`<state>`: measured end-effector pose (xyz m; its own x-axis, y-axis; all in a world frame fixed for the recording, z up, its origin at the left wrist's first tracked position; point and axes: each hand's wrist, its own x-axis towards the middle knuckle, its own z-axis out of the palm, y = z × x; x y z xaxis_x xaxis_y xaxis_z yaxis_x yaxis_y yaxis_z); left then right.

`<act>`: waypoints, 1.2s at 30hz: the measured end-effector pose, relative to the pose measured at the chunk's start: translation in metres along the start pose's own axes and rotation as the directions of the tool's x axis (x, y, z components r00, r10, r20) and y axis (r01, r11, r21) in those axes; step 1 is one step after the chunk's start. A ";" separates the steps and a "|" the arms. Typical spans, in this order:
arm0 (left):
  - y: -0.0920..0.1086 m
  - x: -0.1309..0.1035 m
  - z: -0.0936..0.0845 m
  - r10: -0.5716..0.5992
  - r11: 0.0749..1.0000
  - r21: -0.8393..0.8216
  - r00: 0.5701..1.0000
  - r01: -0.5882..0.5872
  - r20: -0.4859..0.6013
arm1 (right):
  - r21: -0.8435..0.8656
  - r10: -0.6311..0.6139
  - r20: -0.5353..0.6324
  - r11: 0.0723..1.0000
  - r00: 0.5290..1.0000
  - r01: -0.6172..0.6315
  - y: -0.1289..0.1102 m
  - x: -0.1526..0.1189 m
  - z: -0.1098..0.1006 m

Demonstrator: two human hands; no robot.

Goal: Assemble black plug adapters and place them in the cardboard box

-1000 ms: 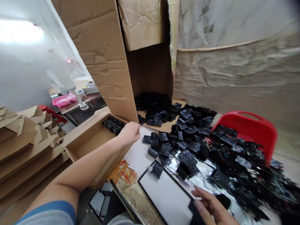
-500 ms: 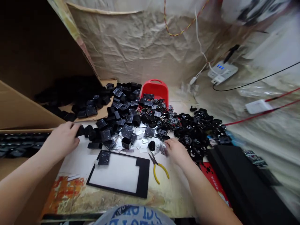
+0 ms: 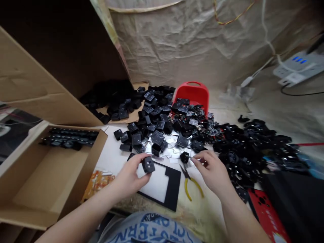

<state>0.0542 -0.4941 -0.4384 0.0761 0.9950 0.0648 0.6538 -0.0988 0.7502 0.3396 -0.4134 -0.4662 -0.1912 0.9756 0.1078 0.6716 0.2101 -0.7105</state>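
My left hand (image 3: 131,173) grips a small black plastic housing (image 3: 148,165) between thumb and fingers, two light rectangular openings showing on its side. It is over a flat black frame (image 3: 174,189) lying on the table. My right hand (image 3: 211,168) pinches a small thin piece (image 3: 189,156), too small to name. The tip of that piece is beside a black cup-like part (image 3: 184,157). Just below lie yellow-handled pliers (image 3: 193,189), their jaws slightly apart. Behind both hands are loose black square housings (image 3: 157,137) and thin shiny metal plates (image 3: 174,156).
An open cardboard box (image 3: 37,182) with rows of black parts stands at left. A red scoop-like tray (image 3: 191,92) with small circuit boards sits at the back. Black plastic pieces (image 3: 253,145) are heaped at right, near a red box (image 3: 268,216) and a white power strip (image 3: 298,69).
The view has turned left, showing more of the cardboard box. My left hand has come from the housings at left to the frame, holding one. My right hand has lifted a small thin piece.
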 end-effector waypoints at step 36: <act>-0.011 -0.028 0.030 0.018 0.996 -0.084 0.991 -0.030 -0.133 | 0.553 -0.229 0.065 0.818 0.971 0.156 -0.102 -0.037 0.036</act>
<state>0.0674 -0.5208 -0.4683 -0.0130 0.9861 0.1654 0.5857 -0.1266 0.8006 0.2527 -0.4731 -0.4227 -0.3864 0.8951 0.2223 0.1238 0.2892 -0.9492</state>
